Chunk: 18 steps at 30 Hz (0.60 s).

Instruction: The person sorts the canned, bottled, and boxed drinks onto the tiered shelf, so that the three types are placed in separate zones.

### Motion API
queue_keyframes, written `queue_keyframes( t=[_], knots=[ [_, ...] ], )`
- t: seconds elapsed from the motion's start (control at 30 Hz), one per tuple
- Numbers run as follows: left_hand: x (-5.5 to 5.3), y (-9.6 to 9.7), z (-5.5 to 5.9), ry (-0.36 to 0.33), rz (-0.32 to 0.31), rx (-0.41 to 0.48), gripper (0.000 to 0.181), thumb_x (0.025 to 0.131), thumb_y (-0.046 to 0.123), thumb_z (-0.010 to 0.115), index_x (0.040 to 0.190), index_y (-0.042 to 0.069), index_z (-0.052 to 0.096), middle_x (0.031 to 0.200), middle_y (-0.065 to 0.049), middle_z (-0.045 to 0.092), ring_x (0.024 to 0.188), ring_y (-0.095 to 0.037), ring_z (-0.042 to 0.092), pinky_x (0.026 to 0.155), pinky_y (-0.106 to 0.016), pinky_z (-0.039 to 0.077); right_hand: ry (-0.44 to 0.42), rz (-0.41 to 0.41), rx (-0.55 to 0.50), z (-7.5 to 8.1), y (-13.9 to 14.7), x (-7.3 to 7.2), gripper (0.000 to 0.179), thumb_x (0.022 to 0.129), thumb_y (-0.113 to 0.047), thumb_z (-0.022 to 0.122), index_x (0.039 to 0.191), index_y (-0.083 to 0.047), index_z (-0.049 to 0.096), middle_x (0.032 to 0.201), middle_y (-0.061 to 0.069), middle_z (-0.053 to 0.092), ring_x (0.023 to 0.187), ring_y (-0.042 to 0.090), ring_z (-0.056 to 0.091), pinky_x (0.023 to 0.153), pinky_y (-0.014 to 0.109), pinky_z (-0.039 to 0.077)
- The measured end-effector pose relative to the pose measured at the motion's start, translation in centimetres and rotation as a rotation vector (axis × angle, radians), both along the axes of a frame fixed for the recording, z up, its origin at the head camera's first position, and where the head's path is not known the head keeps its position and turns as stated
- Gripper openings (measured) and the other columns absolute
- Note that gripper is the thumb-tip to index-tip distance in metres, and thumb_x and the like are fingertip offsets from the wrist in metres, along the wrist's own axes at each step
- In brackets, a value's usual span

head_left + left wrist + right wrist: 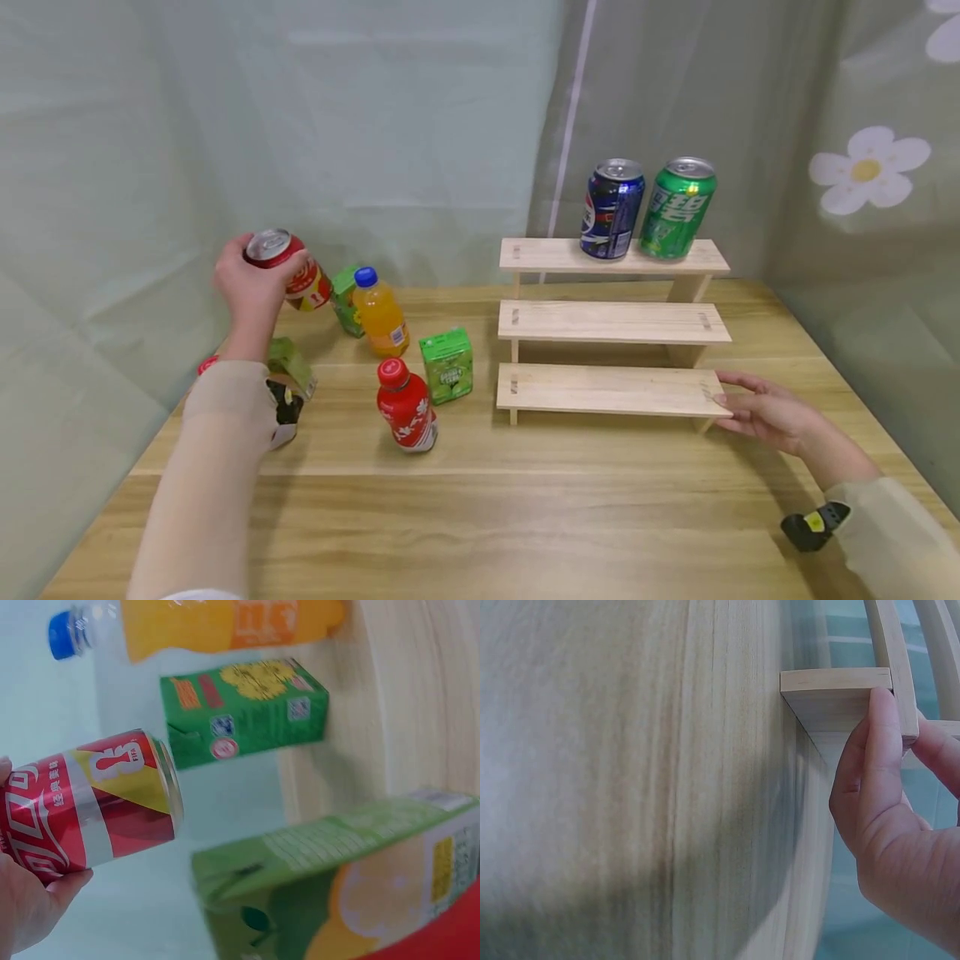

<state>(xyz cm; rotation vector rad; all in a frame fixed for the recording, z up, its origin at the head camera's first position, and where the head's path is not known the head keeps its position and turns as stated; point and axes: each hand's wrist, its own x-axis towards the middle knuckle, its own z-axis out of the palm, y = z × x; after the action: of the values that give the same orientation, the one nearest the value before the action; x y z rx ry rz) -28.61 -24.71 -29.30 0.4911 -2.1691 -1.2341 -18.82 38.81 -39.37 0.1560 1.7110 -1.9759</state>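
head view, red can (pixel 307 288), silver-topped, yellow-patched, tilted

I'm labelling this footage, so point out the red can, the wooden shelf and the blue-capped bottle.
Red can (pixel 94 801), left wrist view: on its printed side.
Wooden shelf (pixel 611 322), head view: on the bare middle step.
Blue-capped bottle (pixel 382 318), head view: on its orange body.

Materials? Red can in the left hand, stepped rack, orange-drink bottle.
Red can: metal, likely aluminium, glossy print; bare silver lid.
Stepped rack: apparently wood, matte, possibly unvarnished; pale, faint grain.
Orange-drink bottle: probably clear plastic, smooth; see-through neck under the blue cap.
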Motion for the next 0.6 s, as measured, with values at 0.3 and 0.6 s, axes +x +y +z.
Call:
queue_keyframes(
  t=[0.3,0.6],
  knots=[
    [0.5,2.7,2.1,-0.026,-0.115,-0.049,0.077,0.078,0.040,0.075,0.139,0.007,0.043,0.138,-0.010,0.050,0.123,-0.022,0.049,0.104,-0.033,0.044,0.007,-0.005,-0.040,0.1,0.2,0.2,0.035,0.094,0.000,0.054,0.120,-0.019,0.041,0.097,0.002,0.065,0.088,0.013,0.067,0.079,0.028,0.057],
    [1.0,4.8,4.7,0.057,-0.177,-0.151,0.073,0.078,0.031,0.078,0.135,0.001,0.045,0.135,-0.014,0.052,0.122,-0.028,0.051,0.103,-0.039,0.044,0.008,0.002,0.022,0.1,0.0,0.0,0.063,0.094,0.000,0.054,0.144,-0.003,0.016,0.097,0.001,0.064,0.088,0.012,0.066,0.079,0.028,0.057]
  ],
)
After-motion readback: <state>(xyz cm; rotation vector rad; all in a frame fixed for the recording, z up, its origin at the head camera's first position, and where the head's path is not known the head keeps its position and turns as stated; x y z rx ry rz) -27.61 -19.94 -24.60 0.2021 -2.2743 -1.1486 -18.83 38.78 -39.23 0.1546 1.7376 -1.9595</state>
